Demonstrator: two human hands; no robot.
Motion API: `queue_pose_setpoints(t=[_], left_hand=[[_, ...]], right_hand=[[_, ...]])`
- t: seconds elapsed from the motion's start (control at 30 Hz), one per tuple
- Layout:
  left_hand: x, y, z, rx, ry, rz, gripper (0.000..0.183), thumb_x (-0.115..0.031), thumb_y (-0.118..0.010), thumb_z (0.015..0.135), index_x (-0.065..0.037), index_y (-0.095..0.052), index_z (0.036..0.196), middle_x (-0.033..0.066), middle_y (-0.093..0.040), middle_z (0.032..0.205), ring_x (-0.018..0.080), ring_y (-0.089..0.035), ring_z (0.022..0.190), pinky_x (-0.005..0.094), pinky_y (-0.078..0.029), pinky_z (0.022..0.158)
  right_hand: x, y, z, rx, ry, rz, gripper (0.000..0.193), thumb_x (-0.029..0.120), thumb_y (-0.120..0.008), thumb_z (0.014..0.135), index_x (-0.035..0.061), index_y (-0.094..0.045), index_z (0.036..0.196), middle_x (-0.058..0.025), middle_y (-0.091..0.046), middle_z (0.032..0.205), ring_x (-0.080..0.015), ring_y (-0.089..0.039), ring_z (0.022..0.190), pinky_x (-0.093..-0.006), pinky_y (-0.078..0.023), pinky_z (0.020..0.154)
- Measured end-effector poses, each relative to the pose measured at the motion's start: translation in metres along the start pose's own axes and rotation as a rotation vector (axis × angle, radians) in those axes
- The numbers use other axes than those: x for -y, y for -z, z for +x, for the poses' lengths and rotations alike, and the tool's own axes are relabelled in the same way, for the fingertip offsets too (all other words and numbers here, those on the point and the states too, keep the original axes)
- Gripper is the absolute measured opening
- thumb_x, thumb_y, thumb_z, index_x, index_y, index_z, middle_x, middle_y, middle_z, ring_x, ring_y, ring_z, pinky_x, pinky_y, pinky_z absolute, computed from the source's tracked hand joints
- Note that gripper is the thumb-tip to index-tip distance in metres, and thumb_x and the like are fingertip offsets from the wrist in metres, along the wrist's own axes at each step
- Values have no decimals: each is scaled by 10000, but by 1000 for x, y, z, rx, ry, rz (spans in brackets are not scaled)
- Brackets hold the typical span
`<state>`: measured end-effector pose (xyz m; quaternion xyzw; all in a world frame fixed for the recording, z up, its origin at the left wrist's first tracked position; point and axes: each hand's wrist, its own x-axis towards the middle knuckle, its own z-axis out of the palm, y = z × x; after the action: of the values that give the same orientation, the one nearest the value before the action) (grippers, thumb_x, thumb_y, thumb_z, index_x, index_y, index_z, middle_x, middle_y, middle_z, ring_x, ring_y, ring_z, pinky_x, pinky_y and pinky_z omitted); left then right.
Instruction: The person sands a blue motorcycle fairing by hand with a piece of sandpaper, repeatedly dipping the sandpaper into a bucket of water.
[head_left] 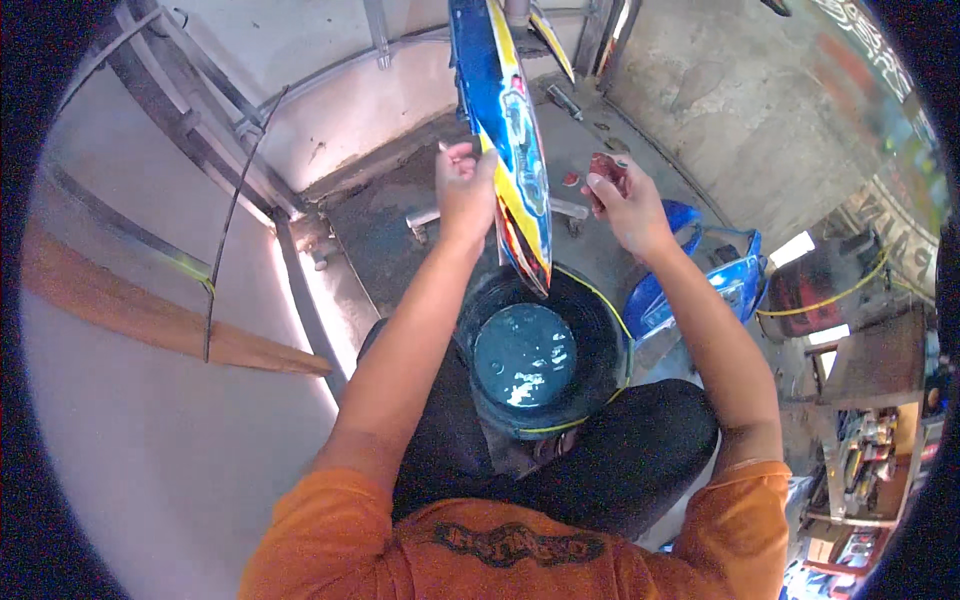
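Orange shirt (520,545) nearest | black bucket of blue-green water (540,355) between my knees, below both hands | left hand (466,185) closed on edge of blue-yellow motorcycle fairing panel (510,130), held upright over bucket | right hand (625,205) just right of panel, fingers pinching small dark-red pad (607,168)

colourful lettered banner (880,60) (upper right wall).
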<state>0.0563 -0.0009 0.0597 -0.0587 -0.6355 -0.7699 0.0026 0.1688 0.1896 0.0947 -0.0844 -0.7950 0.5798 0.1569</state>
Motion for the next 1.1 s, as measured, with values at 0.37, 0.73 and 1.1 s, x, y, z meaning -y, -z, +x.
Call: queue_pose_setpoints(t=[0.37,0.73,1.1], left_hand=[[25,4,21,177,329,9,583,-356,-605,966,28,-430,1368,166,-603,1216,224,-583,1111,345,-438,979],[53,-6,29,348,192,217,414,-260,-553,999,19,-525,1303,152,-660,1156,231,-632,1044,365,-468,932],[40,-3,28,357,148,406,455,-322,-544,999,42,-518,1270,213,-650,1148,309,-633,1080,398,-460,953]], right_hand=[[-41,-51,44,-23,135,-354,194,173,-654,936,12,-653,1046,-50,-613,730,-120,-546,628,-294,-441,580],[-26,-66,69,-193,239,-628,281,266,-697,899,26,-594,1003,-241,-671,790,-440,-668,781,-481,-512,639],[-20,-66,95,-275,273,-462,271,233,-730,885,5,-584,879,-168,-624,704,-226,-593,621,-370,-472,584]])
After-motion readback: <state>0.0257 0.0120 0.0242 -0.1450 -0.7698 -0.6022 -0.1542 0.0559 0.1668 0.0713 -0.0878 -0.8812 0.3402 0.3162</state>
